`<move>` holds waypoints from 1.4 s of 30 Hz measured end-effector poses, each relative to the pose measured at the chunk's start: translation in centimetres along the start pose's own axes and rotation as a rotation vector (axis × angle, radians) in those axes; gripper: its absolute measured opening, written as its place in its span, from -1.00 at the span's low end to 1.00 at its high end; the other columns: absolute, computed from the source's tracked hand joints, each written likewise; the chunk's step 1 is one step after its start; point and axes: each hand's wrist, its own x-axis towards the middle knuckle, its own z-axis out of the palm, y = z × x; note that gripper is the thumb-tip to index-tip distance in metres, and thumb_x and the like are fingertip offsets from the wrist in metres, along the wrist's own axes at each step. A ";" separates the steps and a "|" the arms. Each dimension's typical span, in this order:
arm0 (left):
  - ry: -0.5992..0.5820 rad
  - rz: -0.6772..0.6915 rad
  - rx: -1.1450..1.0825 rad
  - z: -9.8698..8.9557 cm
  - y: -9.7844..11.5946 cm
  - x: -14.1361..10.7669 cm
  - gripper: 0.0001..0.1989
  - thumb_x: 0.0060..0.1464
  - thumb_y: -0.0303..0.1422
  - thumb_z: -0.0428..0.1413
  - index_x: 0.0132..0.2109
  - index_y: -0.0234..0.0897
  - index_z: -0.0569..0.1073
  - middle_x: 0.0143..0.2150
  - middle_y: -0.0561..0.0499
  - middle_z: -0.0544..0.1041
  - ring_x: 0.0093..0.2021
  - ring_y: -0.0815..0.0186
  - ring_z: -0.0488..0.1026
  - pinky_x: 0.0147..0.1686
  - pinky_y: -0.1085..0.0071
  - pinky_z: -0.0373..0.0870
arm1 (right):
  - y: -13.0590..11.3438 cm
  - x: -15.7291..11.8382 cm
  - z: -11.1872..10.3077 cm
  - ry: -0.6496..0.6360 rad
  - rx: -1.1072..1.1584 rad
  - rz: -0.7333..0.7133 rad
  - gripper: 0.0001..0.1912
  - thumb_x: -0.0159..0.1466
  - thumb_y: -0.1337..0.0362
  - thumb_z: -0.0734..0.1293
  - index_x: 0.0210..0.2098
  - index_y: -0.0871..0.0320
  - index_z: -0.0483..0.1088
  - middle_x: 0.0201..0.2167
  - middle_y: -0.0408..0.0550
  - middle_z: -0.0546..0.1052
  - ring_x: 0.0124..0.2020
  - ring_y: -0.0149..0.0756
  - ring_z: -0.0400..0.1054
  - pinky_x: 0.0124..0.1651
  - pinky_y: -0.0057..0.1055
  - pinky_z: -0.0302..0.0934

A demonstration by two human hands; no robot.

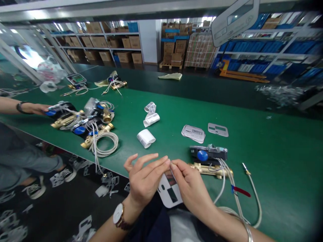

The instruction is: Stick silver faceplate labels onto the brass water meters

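At right hand (190,183), white faceplate (166,195); stacked labels (193,133) illegible.

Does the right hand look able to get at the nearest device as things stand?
Probably yes: the device lies just beyond the right hand, and nothing visible blocks the way. That hand seems to be pinching the label, though, so it may need freeing first.

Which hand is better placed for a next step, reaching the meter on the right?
Probably the right hand: it is nearer the meter, while the left hand is farther, on the other side of the card.
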 end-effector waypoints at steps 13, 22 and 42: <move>-0.317 -0.091 -0.272 -1.4 -4.2 2.5 -0.87 0.29 -0.37 0.20 -0.29 -0.17 0.54 -0.06 0.01 0.67 0.03 0.13 0.44 0.12 0.11 0.29 | -0.2 1.4 -0.5 -0.233 0.024 -0.036 -0.55 0.54 0.08 0.13 0.29 0.04 0.40 -0.04 0.06 0.64 -0.08 -0.14 0.58 -0.03 -0.19 0.46; -0.237 -0.508 -0.415 -3.0 -4.4 -0.6 -0.86 0.34 -0.28 0.14 -0.22 -0.20 0.41 -0.05 -0.07 0.61 -0.04 0.17 0.54 0.00 0.21 0.47 | -0.1 3.1 -0.4 0.006 -0.066 -0.112 -0.81 0.38 0.13 0.39 -0.28 0.11 0.51 -0.14 -0.02 0.53 -0.14 -0.27 0.44 -0.26 -0.44 0.42; -0.088 -0.897 -0.448 -7.3 -5.9 -5.2 -0.77 0.18 -0.20 0.32 -0.37 -0.24 0.59 -0.22 -0.05 0.55 -0.16 0.23 0.50 -0.12 0.34 0.49 | -1.3 5.3 1.6 -0.178 -0.222 -0.065 -0.80 0.41 0.27 0.31 -0.04 0.08 0.56 -0.22 -0.08 0.62 -0.23 -0.29 0.45 -0.23 -0.39 0.33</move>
